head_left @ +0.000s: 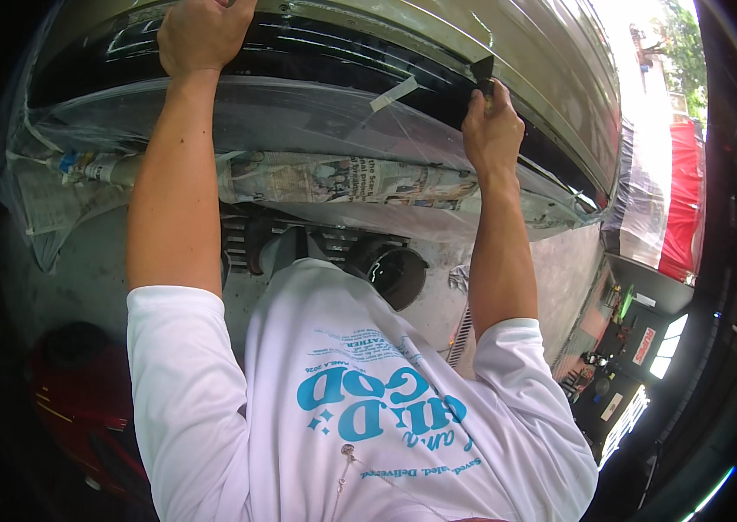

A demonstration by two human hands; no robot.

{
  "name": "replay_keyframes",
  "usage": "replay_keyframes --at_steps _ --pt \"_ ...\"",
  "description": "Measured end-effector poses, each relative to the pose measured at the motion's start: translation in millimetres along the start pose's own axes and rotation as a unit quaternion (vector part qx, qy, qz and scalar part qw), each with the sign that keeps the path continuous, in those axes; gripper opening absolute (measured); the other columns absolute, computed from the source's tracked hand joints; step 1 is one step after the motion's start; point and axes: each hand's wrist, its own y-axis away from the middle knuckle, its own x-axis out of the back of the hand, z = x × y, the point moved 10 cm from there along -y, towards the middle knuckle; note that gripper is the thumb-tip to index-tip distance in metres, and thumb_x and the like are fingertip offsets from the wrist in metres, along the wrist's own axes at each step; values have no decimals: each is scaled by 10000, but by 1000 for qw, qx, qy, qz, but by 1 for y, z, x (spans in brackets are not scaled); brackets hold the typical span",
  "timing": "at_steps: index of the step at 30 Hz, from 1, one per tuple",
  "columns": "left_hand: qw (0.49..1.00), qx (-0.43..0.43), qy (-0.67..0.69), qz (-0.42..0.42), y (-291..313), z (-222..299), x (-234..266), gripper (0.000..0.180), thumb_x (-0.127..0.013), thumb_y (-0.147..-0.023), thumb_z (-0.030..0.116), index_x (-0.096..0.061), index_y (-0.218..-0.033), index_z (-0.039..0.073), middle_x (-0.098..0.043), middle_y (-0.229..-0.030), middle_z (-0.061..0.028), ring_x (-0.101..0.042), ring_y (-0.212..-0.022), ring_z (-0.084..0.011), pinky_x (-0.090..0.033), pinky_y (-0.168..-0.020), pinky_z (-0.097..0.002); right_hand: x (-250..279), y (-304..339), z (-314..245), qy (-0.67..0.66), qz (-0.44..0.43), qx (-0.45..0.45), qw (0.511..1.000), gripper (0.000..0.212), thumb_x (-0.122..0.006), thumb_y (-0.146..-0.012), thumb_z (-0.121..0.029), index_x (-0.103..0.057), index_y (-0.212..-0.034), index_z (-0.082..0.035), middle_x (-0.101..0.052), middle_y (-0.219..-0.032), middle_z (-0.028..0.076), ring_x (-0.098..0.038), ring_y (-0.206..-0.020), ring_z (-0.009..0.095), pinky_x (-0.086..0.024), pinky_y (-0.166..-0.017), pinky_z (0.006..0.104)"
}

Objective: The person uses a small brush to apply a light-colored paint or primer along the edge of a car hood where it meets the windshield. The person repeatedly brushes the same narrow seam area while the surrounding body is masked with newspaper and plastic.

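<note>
My right hand [493, 135] grips a putty knife [483, 70] by its handle. Its dark flat blade points up against the olive-gold vehicle panel [542, 61], close to the border with a glossy black band [333, 59]. My left hand [201, 39] is raised to the same vehicle further left, its fingers curled. The picture's top edge cuts them off, so what they hold, if anything, is hidden. Between the hands a short pale strip of tape [394, 93] lies across the black band's lower edge.
Clear plastic film [299, 109] and taped newspaper [342, 178] cover the vehicle below the band. By my feet a dark round bucket [399, 274] stands on the concrete floor. A red vehicle [81, 409] is behind at the left, red sheeting [683, 196] at the right.
</note>
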Motion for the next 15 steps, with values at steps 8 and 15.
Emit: replay_keyframes --at_steps 8,15 --pt "1000 -12 10 18 2 -2 2 296 -699 -871 315 -592 -828 42 -657 -758 -216 -646 -755 -468 -498 -698 -558 0 -7 9 48 -14 -23 999 419 -633 -998 -245 -638 -1358 -32 -769 -969 246 -745 -961 446 -588 -868 509" --pt "1000 19 19 -9 1 1 2 296 -695 -878 333 -621 -879 46 -676 -793 -221 -666 -794 -463 -518 -722 -543 6 -1 11 -19 11 -18 1000 435 -638 -992 -260 -639 -1378 -57 -755 -954 270 -740 -949 459 -586 -852 520"
